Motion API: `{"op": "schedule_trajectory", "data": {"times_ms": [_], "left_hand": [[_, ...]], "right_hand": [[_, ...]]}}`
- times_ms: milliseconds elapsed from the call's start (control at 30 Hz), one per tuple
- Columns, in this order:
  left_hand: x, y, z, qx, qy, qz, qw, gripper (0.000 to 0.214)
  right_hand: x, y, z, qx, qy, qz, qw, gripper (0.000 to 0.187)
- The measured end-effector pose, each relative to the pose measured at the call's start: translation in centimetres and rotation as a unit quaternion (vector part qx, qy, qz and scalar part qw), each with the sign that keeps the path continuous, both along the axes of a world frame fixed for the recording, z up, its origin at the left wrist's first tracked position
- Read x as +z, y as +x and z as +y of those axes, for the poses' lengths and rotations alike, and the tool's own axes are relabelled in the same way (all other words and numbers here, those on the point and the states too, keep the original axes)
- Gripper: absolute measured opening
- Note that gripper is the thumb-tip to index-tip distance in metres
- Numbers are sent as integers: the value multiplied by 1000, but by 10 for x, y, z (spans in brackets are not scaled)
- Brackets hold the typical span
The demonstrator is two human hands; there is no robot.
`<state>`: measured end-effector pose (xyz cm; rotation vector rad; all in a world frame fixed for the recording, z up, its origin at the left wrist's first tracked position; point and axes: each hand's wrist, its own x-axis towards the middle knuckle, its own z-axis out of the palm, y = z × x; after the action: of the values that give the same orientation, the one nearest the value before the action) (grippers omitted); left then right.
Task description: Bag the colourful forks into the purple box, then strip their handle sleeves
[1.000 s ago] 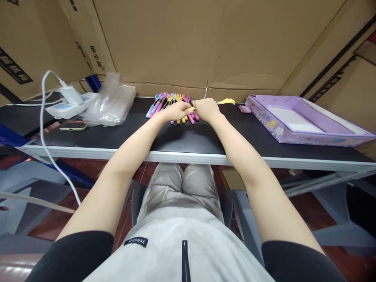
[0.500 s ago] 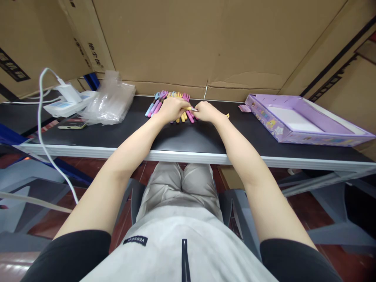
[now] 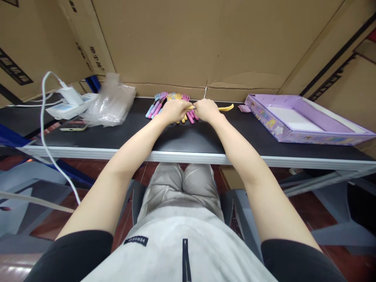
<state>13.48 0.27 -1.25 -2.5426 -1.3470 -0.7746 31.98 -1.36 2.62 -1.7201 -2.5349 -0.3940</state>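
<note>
My left hand (image 3: 174,110) and my right hand (image 3: 206,109) meet closely above the middle of the black table, both closed on one yellow back scratcher (image 3: 226,108). A short stretch of its handle shows between the hands. Its yellow end sticks out to the right beyond my right hand; the rest is hidden by the fingers. Behind and under the hands lie several claw-headed back scratchers (image 3: 155,109) in blue, purple, pink and yellow, side by side. The left hand covers part of that row.
At right stands a purple printed box tray (image 3: 279,138), a small pink packet (image 3: 244,108) beside it. Clear plastic bags (image 3: 110,103), a phone (image 3: 73,126) and a white power strip (image 3: 70,109) with a charger lie at left. Cardboard (image 3: 176,43) walls the back.
More of the yellow back scratcher's end now shows to the right of my right hand. The gap between the hands has narrowed slightly, and the metal part there is less visible.
</note>
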Motion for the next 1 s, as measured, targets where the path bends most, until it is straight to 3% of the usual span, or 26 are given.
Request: {"op": "schedule_trajectory", "data": {"times_ms": [200,267,400,467,567,733,833,900,1000], "left_hand": [[1,-8,20,-82,-201,-108,970,31],[0,-10,18,-81,-213,-113,967,28],[-5,-6,8,-24,-42,-66,997,23],[-7,-2,6,-15,51,-28,998,25],[-10,4,9,-13,133,29,991,33],[-15,7,13,-6,181,125,976,37],[-16,7,15,-15,190,123,974,35],[-17,7,16,-20,191,122,974,36],[-17,5,17,-29,191,121,974,38]], "right_hand": [[2,-5,-6,16,28,-33,999,45],[1,-7,-7,21,29,-37,999,47],[-4,-3,-1,6,29,-7,1000,45],[-7,1,6,-10,21,32,999,42],[-9,9,13,-17,-27,101,994,35],[-4,16,10,6,-159,232,960,34],[1,18,6,-19,-220,269,938,38],[3,18,5,-17,-219,261,940,38],[3,17,6,5,-154,197,968,31]]}}
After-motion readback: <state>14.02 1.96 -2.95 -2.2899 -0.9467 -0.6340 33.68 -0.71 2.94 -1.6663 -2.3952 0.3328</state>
